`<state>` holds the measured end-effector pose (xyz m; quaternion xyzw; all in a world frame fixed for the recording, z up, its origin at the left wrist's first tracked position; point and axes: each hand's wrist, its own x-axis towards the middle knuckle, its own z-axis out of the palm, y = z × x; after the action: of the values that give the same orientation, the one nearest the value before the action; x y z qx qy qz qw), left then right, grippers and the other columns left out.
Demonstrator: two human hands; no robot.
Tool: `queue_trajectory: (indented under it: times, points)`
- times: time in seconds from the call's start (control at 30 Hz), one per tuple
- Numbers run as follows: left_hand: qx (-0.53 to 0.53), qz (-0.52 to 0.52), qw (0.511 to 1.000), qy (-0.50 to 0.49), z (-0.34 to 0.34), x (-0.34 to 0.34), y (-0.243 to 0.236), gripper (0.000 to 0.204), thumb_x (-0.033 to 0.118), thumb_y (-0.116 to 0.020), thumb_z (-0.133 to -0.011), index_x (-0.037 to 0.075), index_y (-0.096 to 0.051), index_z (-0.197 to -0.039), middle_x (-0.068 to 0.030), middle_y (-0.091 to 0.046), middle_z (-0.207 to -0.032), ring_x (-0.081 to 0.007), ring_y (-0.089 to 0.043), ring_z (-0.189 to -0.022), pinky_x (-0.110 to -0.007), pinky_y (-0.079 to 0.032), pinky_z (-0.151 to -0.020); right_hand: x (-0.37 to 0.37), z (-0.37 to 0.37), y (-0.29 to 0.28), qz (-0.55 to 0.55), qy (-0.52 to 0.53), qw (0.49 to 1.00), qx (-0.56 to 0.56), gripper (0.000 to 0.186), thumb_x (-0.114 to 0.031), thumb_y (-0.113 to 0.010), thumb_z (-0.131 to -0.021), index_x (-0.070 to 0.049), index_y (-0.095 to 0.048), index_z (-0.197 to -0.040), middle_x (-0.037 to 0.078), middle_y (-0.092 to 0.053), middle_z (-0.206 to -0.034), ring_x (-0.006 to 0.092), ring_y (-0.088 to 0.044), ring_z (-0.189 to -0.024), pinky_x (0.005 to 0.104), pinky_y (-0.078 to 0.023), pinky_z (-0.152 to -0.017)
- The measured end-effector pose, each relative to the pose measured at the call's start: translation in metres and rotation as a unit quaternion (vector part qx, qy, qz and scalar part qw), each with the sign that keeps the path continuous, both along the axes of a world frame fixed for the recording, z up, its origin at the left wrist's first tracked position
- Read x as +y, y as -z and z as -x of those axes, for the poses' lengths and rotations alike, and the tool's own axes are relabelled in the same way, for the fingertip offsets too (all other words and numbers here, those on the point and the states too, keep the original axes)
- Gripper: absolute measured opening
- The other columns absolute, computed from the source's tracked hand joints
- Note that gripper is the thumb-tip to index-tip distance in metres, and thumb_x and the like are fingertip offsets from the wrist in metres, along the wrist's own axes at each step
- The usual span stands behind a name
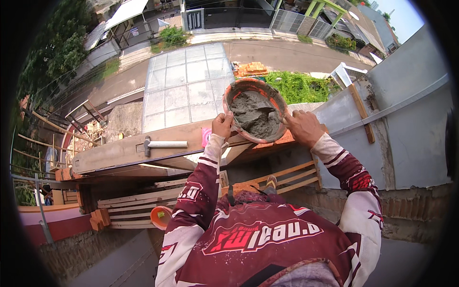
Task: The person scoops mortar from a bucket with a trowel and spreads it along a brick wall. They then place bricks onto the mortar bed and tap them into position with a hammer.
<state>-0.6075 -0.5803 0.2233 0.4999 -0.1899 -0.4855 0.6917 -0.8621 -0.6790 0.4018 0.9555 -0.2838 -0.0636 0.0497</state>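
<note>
An orange bucket [229,95] of wet grey mortar [249,119] is held up over a ledge [114,155]. My left hand [222,125] grips the bucket's left side. My right hand [302,126] is closed at its right rim, beside a trowel [267,110] sunk in the mortar; whether it also holds the trowel's handle, I cannot tell. A hammer [167,144] with a pale handle lies on the ledge to the left, and a bright pink object [206,136] is partly behind my left hand.
Wooden slats [134,205] span below the ledge, with my foot among them and another orange bucket [161,217] at lower left. Grey panels [406,143] rise at right. Beyond lie a translucent roof [181,86], bamboo poles [43,143], stacked bricks [251,68] and a street far below.
</note>
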Motion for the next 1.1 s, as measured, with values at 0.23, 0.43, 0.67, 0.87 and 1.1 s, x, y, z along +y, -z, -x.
queue_trajectory:
  times: [0.23, 0.43, 0.67, 0.87, 1.1]
  points:
    - [0.035, -0.017, 0.999, -0.034, 0.006, -0.001, -0.011, 0.036, 0.026, -0.067, -0.098, 0.007, -0.052, -0.071, -0.0004, -0.055, -0.066, -0.0077, -0.047, -0.058, -0.026, -0.041, -0.05, -0.013, -0.036, -0.019, -0.04, 0.055, 0.997, 0.031, 0.027, -0.027, -0.054, -0.094, -0.003, -0.062, -0.102, 0.021, -0.068, -0.086, 0.0384, -0.07, -0.084, 0.0497, -0.054, -0.068]
    - [-0.019, -0.008, 0.998, -0.056, 0.006, -0.013, 0.011, 0.034, 0.025, -0.066, -0.097, 0.007, -0.052, -0.073, -0.0007, -0.056, -0.066, -0.0095, -0.05, -0.057, -0.03, -0.046, -0.05, -0.007, -0.068, 0.032, -0.217, 0.018, 0.976, 0.03, 0.034, -0.029, -0.051, -0.097, 0.001, -0.067, -0.097, 0.023, -0.07, -0.092, 0.0414, -0.069, -0.09, 0.0557, -0.051, -0.083]
    - [-0.044, -0.008, 0.998, -0.037, 0.006, -0.015, 0.018, 0.026, 0.026, -0.062, -0.099, 0.007, -0.053, -0.084, -0.0019, -0.056, -0.073, -0.0141, -0.059, -0.058, -0.041, -0.064, -0.054, 0.007, -0.054, 0.014, -0.487, 0.217, 0.846, -0.018, 0.037, -0.032, -0.05, -0.102, 0.001, -0.063, -0.092, 0.01, -0.061, -0.073, 0.0187, -0.062, -0.058, 0.0342, -0.052, -0.051]
    - [0.058, -0.019, 0.998, -0.012, 0.008, -0.001, -0.014, 0.03, 0.029, -0.062, -0.099, 0.009, -0.049, -0.08, 0.0004, -0.046, -0.069, -0.0139, -0.056, -0.058, -0.041, -0.063, -0.053, 0.012, -0.038, 0.018, -0.588, 0.236, 0.761, -0.14, 0.035, -0.032, -0.05, -0.103, -0.001, -0.061, -0.091, 0.004, -0.058, -0.073, 0.0112, -0.057, -0.052, 0.0263, -0.048, -0.045]
    - [-0.001, -0.029, 0.999, -0.038, 0.002, -0.006, 0.012, 0.035, 0.027, -0.066, -0.098, 0.008, -0.053, -0.073, 0.0023, -0.054, -0.066, -0.0061, -0.045, -0.058, -0.024, -0.038, -0.053, -0.006, -0.012, 0.011, -0.606, 0.225, 0.738, -0.194, 0.032, -0.03, -0.052, -0.104, -0.002, -0.063, -0.094, 0.002, -0.061, -0.074, 0.0066, -0.057, -0.053, 0.0204, -0.049, -0.048]
